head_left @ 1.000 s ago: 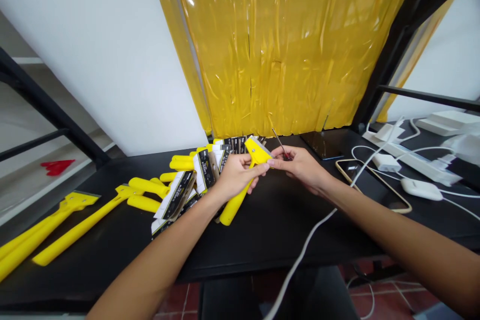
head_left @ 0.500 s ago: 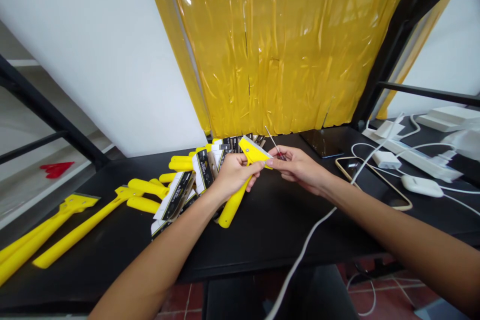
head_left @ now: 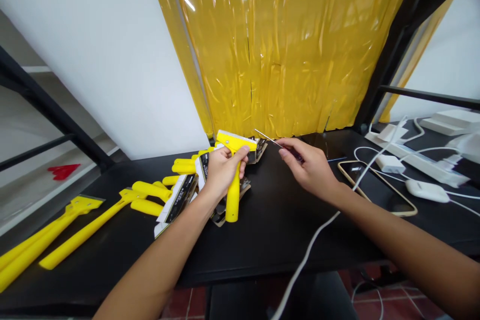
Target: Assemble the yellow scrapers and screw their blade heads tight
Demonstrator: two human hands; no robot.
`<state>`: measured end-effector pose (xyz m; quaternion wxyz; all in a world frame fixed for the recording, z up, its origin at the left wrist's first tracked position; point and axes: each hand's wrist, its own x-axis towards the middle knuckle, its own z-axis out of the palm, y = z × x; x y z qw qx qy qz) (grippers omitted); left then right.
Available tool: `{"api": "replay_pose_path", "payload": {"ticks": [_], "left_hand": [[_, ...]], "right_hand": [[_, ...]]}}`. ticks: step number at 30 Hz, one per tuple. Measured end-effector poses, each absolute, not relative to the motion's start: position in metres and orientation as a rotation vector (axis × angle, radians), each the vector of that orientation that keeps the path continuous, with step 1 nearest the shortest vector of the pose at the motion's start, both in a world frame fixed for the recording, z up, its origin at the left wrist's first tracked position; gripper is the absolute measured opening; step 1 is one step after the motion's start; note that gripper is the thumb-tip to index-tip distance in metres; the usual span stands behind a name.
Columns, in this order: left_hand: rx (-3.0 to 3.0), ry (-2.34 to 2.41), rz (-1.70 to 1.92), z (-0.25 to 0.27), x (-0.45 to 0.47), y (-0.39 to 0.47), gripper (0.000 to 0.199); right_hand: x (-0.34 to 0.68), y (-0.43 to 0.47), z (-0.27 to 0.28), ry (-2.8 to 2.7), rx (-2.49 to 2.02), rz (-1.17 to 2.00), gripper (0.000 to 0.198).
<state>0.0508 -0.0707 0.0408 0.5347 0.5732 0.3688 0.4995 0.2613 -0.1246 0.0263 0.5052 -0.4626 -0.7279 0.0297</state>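
Note:
My left hand is closed around a yellow scraper, its wide head up and its handle pointing down toward me. A screw shows on the scraper's head. To the right, my right hand grips a thin screwdriver, with the metal shaft pointing up and left, apart from the scraper. Its grip is mostly hidden in my fingers. Beside and behind my left hand lies a pile of scrapers in black-and-white card packaging.
Long-handled yellow scrapers lie at the left of the black table. On the right are a phone, a dark tablet-like slab, a power strip and white cables. A white cable crosses the front edge. Yellow plastic curtain hangs behind.
My right hand has moved away from the scraper head to the right, still with the screwdriver. The scraper has turned in my left hand, so its handle hangs more upright.

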Motion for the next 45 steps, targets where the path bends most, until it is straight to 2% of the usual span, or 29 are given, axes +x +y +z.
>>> {"api": "replay_pose_path", "payload": {"ticks": [4,9,13,18,23,29,40,45], "left_hand": [[1.300,0.817,1.186,0.043,0.049,-0.068,0.031],[1.292,0.790,1.192,0.045,0.051,-0.072,0.025],[1.379,0.845,1.107,0.040,0.053,-0.076,0.029],[1.528,0.832,1.021,0.031,0.059,-0.082,0.032],[1.631,0.842,0.989,0.030,0.060,-0.084,0.033],[1.649,0.825,0.907,0.032,0.059,-0.086,0.036],[1.589,0.818,0.834,0.034,0.058,-0.085,0.030],[1.597,0.906,0.804,0.037,0.059,-0.086,0.027]], "right_hand": [[0.261,-0.125,0.027,-1.827,-1.099,0.007,0.030],[0.260,-0.124,0.027,-1.805,-1.072,0.069,0.029],[0.259,-0.121,0.027,-1.570,-1.090,0.352,0.029],[0.253,-0.117,0.023,-1.527,-1.134,0.798,0.039],[0.246,-0.118,0.019,-1.457,-1.051,0.984,0.036],[0.248,-0.118,0.019,-1.414,-1.044,0.976,0.043],[0.246,-0.118,0.020,-1.441,-1.068,0.933,0.039],[0.249,-0.117,0.017,-1.482,-1.138,1.038,0.043]]}}
